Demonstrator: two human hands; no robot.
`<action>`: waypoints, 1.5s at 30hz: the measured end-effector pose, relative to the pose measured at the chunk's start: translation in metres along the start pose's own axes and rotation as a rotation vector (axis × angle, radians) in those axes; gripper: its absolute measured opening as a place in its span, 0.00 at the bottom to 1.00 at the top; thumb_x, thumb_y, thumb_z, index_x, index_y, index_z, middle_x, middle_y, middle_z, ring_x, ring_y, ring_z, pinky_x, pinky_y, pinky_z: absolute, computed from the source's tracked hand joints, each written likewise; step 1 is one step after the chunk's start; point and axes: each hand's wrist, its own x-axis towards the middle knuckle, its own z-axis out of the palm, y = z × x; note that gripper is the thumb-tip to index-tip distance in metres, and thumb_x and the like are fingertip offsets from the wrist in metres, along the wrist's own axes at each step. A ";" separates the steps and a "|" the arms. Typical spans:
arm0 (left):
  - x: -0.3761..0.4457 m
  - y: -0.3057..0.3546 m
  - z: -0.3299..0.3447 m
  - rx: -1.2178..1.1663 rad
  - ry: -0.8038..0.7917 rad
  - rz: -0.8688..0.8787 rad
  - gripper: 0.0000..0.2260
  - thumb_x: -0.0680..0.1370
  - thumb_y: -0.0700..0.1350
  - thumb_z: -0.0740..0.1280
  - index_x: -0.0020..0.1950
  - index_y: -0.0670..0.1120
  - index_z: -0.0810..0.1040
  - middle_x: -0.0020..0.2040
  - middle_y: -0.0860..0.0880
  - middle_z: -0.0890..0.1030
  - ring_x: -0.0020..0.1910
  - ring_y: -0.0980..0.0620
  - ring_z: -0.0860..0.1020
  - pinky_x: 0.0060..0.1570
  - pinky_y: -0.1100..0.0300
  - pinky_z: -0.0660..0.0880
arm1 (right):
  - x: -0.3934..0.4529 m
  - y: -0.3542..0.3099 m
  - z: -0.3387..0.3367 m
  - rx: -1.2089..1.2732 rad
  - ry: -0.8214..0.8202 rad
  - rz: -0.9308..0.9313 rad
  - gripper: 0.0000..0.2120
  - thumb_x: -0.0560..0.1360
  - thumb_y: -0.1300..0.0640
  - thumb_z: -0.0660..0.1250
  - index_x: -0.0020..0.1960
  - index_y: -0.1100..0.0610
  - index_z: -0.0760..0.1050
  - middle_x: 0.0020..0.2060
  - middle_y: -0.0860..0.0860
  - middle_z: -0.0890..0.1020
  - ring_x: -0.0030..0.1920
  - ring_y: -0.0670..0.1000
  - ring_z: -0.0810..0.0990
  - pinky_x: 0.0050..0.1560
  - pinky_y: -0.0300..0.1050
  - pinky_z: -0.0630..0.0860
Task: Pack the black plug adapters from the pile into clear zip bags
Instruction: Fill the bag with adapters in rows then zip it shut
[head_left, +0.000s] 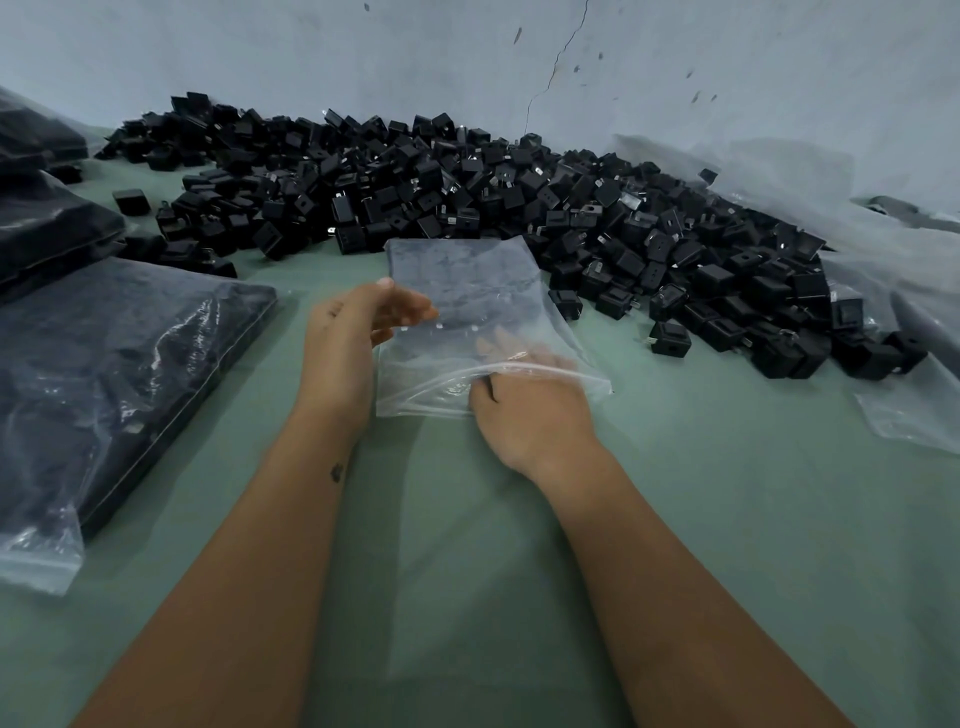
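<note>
A big pile of black plug adapters (467, 192) spreads across the far side of the green table (467, 519), against the wall. In front of it a clear zip bag (467, 291) is held up, with no adapters visible inside. My left hand (353, 332) pinches the bag's left edge between thumb and fingers. My right hand (524, 405) has its fingers pushed inside the bag's open mouth, seen through the plastic, with the thumb outside on the zip strip.
Filled zip bags of adapters (114, 374) lie stacked at the left. Loose clear plastic bags (909, 410) lie at the right edge, and a large plastic sheet (831, 197) lies behind the pile. One stray adapter (670, 340) sits right of the held bag.
</note>
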 end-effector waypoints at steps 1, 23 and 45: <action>0.000 0.000 0.000 0.002 -0.001 0.001 0.14 0.74 0.51 0.60 0.36 0.49 0.82 0.41 0.46 0.85 0.42 0.54 0.80 0.59 0.48 0.72 | 0.000 0.000 0.000 0.014 0.016 -0.004 0.18 0.80 0.51 0.51 0.38 0.55 0.73 0.41 0.51 0.74 0.52 0.54 0.71 0.55 0.48 0.65; 0.006 -0.004 0.001 -0.001 0.034 0.023 0.15 0.80 0.41 0.59 0.37 0.45 0.81 0.35 0.50 0.84 0.38 0.55 0.79 0.43 0.66 0.73 | 0.003 0.001 -0.009 0.030 0.148 0.040 0.20 0.79 0.53 0.53 0.29 0.55 0.61 0.29 0.49 0.67 0.35 0.53 0.70 0.36 0.44 0.62; 0.007 -0.002 0.005 -0.011 0.030 -0.005 0.15 0.80 0.40 0.60 0.37 0.44 0.81 0.35 0.50 0.84 0.36 0.57 0.79 0.42 0.69 0.75 | 0.036 0.000 -0.010 0.490 -0.071 0.268 0.09 0.75 0.52 0.62 0.52 0.54 0.67 0.41 0.52 0.76 0.40 0.53 0.76 0.40 0.49 0.75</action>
